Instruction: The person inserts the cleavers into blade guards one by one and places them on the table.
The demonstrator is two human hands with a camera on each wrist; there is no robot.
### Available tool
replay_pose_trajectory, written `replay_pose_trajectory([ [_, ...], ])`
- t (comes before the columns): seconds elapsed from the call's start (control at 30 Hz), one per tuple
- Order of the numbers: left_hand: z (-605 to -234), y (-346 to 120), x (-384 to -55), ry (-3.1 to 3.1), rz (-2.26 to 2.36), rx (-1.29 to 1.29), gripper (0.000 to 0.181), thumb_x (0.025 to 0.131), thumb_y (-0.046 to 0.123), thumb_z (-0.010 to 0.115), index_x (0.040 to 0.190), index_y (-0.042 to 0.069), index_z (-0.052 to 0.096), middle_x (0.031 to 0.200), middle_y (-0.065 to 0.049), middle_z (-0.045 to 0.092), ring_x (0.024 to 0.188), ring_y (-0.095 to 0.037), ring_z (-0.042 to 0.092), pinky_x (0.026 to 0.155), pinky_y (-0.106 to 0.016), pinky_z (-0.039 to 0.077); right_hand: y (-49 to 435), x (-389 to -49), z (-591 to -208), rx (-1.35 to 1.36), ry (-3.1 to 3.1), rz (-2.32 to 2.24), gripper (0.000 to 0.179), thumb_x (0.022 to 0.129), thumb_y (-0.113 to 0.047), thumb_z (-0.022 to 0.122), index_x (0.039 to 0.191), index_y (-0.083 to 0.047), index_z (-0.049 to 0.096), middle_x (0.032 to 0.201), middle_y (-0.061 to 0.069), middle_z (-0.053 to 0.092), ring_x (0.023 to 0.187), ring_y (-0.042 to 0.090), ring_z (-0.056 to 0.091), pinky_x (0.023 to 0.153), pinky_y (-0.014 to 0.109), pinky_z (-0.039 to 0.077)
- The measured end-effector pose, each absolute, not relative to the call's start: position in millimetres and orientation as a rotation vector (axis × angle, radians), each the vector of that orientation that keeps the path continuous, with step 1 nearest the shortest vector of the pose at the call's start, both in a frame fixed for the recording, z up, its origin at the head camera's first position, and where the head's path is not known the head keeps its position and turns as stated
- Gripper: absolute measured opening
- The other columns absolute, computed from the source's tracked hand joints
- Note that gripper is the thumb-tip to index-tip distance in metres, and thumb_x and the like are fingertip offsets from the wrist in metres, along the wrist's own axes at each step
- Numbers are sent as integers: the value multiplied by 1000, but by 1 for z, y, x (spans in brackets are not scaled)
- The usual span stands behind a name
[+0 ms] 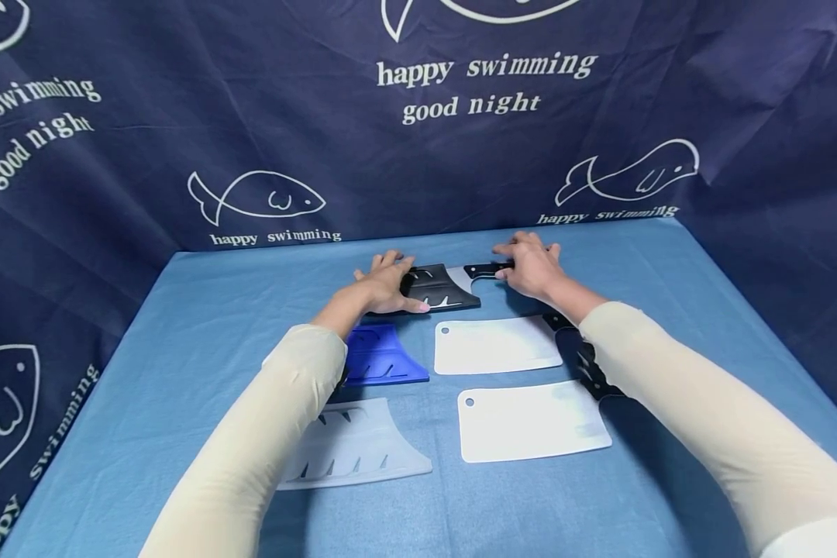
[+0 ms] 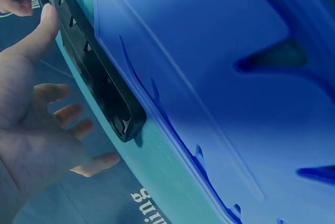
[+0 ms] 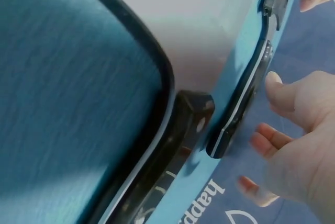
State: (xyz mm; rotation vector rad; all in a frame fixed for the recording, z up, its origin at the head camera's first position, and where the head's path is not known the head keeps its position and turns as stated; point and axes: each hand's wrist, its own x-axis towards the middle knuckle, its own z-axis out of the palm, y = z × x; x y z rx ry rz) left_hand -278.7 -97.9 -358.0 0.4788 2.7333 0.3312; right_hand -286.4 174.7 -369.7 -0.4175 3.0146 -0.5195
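Observation:
A cleaver with a black handle [image 1: 484, 270] lies at the back of the table, its blade mostly inside a black blade cover [image 1: 441, 285]. My left hand [image 1: 385, 287] is at the cover's left end, fingers spread, the thumb along its front edge. In the left wrist view those fingers look loose beside the black cover [image 2: 99, 67]. Over the handle's right end is my right hand [image 1: 532, 265]. The right wrist view shows its fingers apart and uncurled, thumb close to the handle [image 3: 246, 98].
Nearer me on the left lie a blue blade cover [image 1: 384, 356] and a translucent white one [image 1: 363, 449], both partly behind my left arm. To their right are two bare cleavers, the farther blade [image 1: 495, 346] and the nearer blade [image 1: 530, 425], handles partly under my right arm.

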Motion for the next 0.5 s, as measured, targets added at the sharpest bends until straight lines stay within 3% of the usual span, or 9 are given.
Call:
replay_pose_trajectory([
  [0.5,-357,-116,-249,2796,400,647,93,84,54,67,155,16,20,158,-10,14,144,-30,11,105,-65,13,199,-248,-356,-584,2978,-594,51,90,-14,67,138,-8,53,136,18,45,124,35,36,89,56,21],
])
